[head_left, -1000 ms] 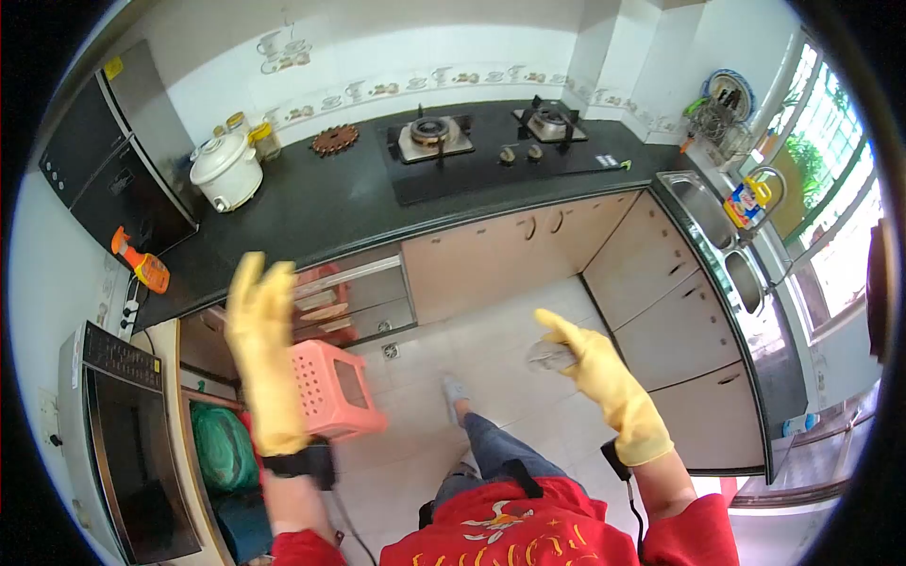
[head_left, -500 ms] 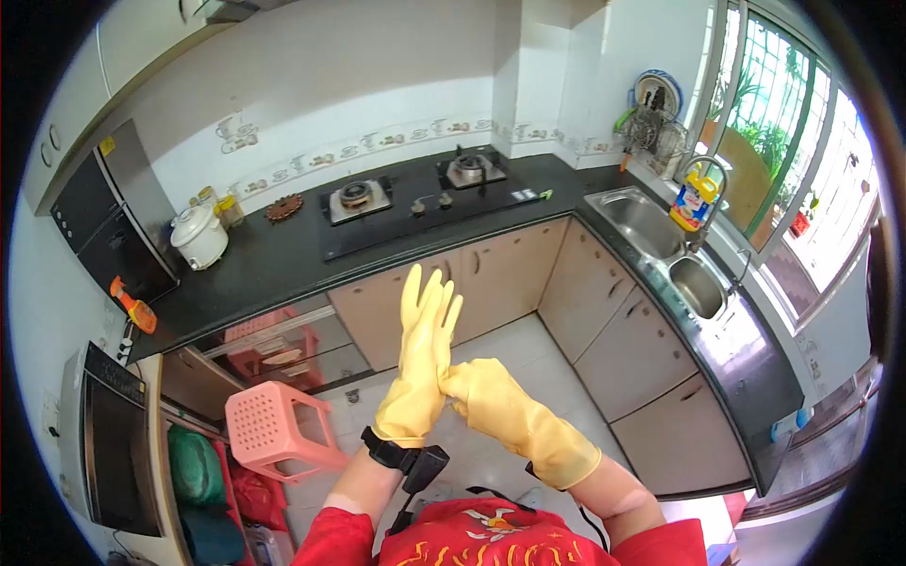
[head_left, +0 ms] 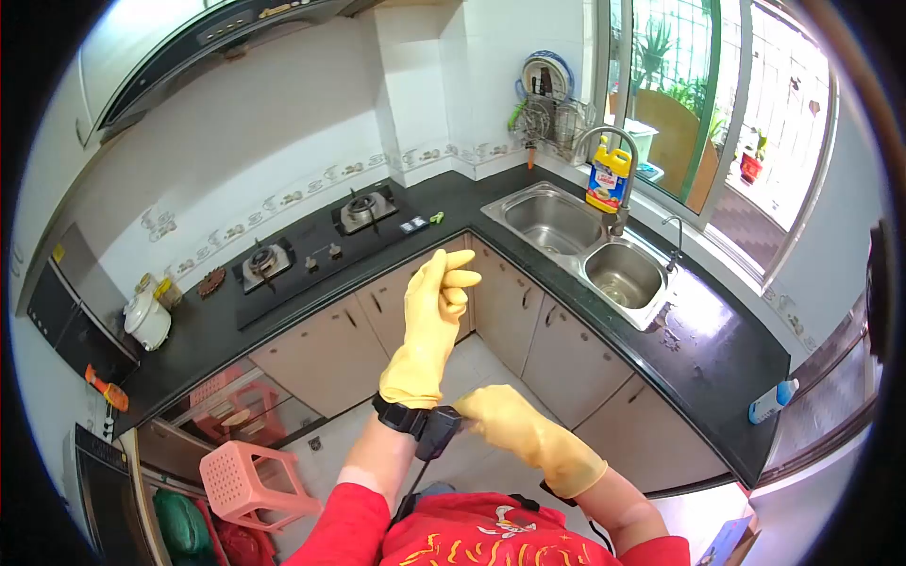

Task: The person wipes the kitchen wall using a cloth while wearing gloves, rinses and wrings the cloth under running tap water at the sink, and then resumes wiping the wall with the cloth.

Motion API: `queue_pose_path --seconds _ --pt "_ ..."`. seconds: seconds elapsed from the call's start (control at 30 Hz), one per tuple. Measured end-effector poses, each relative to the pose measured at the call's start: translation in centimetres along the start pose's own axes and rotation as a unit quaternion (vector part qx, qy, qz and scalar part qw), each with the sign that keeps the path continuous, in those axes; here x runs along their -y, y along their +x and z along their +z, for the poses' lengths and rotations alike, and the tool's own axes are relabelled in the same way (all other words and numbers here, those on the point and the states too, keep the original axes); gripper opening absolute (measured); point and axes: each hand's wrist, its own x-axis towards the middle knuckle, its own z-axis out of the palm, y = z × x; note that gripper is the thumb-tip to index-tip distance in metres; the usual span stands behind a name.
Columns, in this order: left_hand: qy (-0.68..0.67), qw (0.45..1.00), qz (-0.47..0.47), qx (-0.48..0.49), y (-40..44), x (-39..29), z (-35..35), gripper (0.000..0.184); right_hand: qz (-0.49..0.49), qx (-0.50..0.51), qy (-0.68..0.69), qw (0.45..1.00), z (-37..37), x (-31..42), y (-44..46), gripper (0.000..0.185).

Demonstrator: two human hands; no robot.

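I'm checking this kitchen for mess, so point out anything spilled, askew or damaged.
An irregular blotchy patch, probably splashed water, marks the black countertop beside the smaller sink basin; it breaks up the otherwise smooth, shiny surface. Nothing else clearly stands out.

Red sleeves (head_left: 354,519), yellow gloves (head_left: 424,344), black wristband (head_left: 396,416)

Left gloved hand (head_left: 432,316) raised; right gloved hand (head_left: 502,418) beside black wrist box (head_left: 438,434)
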Motion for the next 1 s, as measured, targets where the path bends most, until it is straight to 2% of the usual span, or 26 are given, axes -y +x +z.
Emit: queue_pose_path --seconds 0.03,0.1,0.13,0.17,0.23,0.27,0.3,0.33,0.37,0.4,0.43,0.47,0.53,0.6,0.63,0.73,0.77,0.83,0.9,0.97,1.0 --pt "0.001 1.000 -0.005 0.001 0.6 0.4 0.2 0.036 0.004 -0.002 0.002 1.000 -0.7 -1.1 -0.7 0.026" --pt "0.165 0.979 -0.065 0.103 2.1 1.5 0.0 0.037 0.101 -0.148 0.094 0.979 -2.4 -3.6 -2.0 0.039" --pt "0.188 0.963 -0.124 0.146 2.8 2.1 -0.4 0.037 0.178 -0.136 0.135 0.965 -3.1 -5.5 -2.4 0.048" --pt "0.187 0.961 -0.133 0.156 3.5 2.9 -0.7 0.037 0.192 -0.169 0.169 0.952 -3.5 -7.9 -2.7 0.043" --pt "0.252 0.922 -0.212 0.202 4.9 5.7 -0.9 0.040 0.207 -0.288 0.174 0.919 -5.1 -9.7 -3.5 0.038" --pt "0.261 0.894 -0.263 0.253 6.5 7.4 -2.0 0.052 0.233 -0.308 0.164 0.908 -6.3 -9.7 -3.8 0.038" --pt "0.253 0.883 -0.277 0.283 7.9 9.2 -1.5 0.052 0.348 -0.334 0.287 0.828 -8.1 -8.9 -3.3 0.037" --pt "0.246 0.867 -0.281 0.330 8.9 10.5 -1.4 0.056 0.440 -0.354 0.405 0.719 -9.2 -8.8 -2.8 0.036" --pt "0.239 0.849 -0.288 0.372 9.7 11.5 -1.6 0.060 0.426 -0.400 0.412 0.699 -8.3 -11.9 -2.9 0.028" --pt "0.199 0.836 -0.314 0.403 11.2 13.3 -1.8 0.066 0.360 -0.492 0.389 0.690 -6.8 -15.8 -2.3 0.025" --pt "0.223 0.826 -0.305 0.418 12.3 15.4 -1.9 0.067 0.292 -0.571 0.360 0.678 -6.0 -18.2 -1.8 0.022" --pt "0.212 0.821 -0.302 0.435 13.2 16.3 -1.2 0.067 0.303 -0.581 0.354 0.667 -6.4 -18.4 -0.9 0.022" --pt "0.203 0.808 -0.302 0.463 15.7 17.8 0.1 0.067 0.261 -0.623 0.474 0.565 -8.1 -19.5 1.2 0.019" --pt "0.097 0.794 -0.363 0.477 18.1 19.4 1.5 0.060 0.258 -0.674 0.413 0.556 -9.1 -21.5 1.9 0.020" --pt "0.093 0.790 -0.373 0.478 19.1 20.0 2.0 0.060 0.253 -0.709 0.361 0.550 -9.3 -22.3 2.0 0.021" --pt "0.230 0.754 -0.367 0.494 21.8 21.1 4.2 0.034 0.309 -0.761 0.222 0.525 -11.8 -23.9 0.6 0.016" --pt "0.228 0.755 -0.370 0.491 22.2 22.0 4.7 0.034 0.320 -0.768 0.175 0.527 -12.3 -25.0 -0.6 0.014" --pt "0.214 0.795 -0.335 0.458 23.2 24.0 5.2 0.030 0.375 -0.768 0.185 0.486 -13.5 -26.5 -3.1 0.015" --pt "0.232 0.790 -0.345 0.451 25.3 24.3 6.4 0.028 0.403 -0.771 0.135 0.474 -13.9 -29.2 -5.1 0.017" --pt "0.247 0.815 -0.270 0.449 27.2 26.0 7.4 0.022 0.424 -0.762 0.118 0.475 -15.0 -30.5 -6.0 0.018" --pt "0.223 0.827 -0.283 0.432 28.2 27.3 7.9 0.017 0.444 -0.744 0.101 0.489 -15.6 -31.3 -6.4 0.019"
